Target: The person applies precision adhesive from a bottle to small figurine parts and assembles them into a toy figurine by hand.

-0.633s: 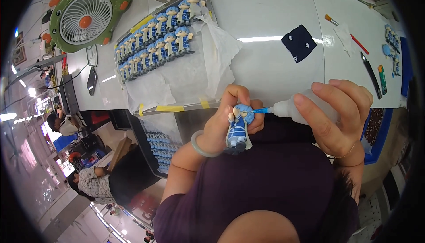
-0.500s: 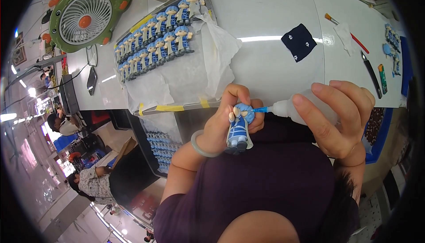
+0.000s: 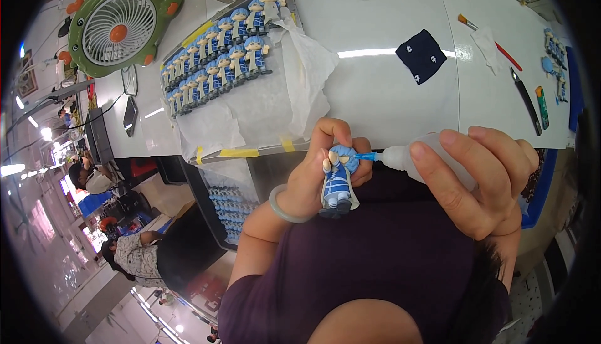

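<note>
Between the thumb and fingers of my left hand (image 3: 318, 162) is a small figurine (image 3: 339, 184) with light-blue hair, a blue and white outfit and dark shoes. My right hand (image 3: 485, 178) grips a white squeeze bottle (image 3: 400, 158) whose thin blue nozzle tip (image 3: 365, 156) points left. That tip meets or nearly meets the figurine's hair; exact contact is hard to tell. A tray (image 3: 241, 152) lined with white paper lies beyond my left hand, its edge marked with yellow tape. Rows of matching figurines (image 3: 216, 71) stand on it.
A green fan (image 3: 119, 31) and a phone (image 3: 130, 116) are at the left. Rightward lie a dark cloth (image 3: 421, 57), a brush (image 3: 466, 21), a black-handled tool (image 3: 526, 103), a green cutter (image 3: 541, 107) and more figurines. A lower tray of blue pieces (image 3: 231, 209) is beside my left arm.
My right hand has shifted slightly down and to the right, with the bottle still in it. My left hand and the figurine stay almost where they were.
</note>
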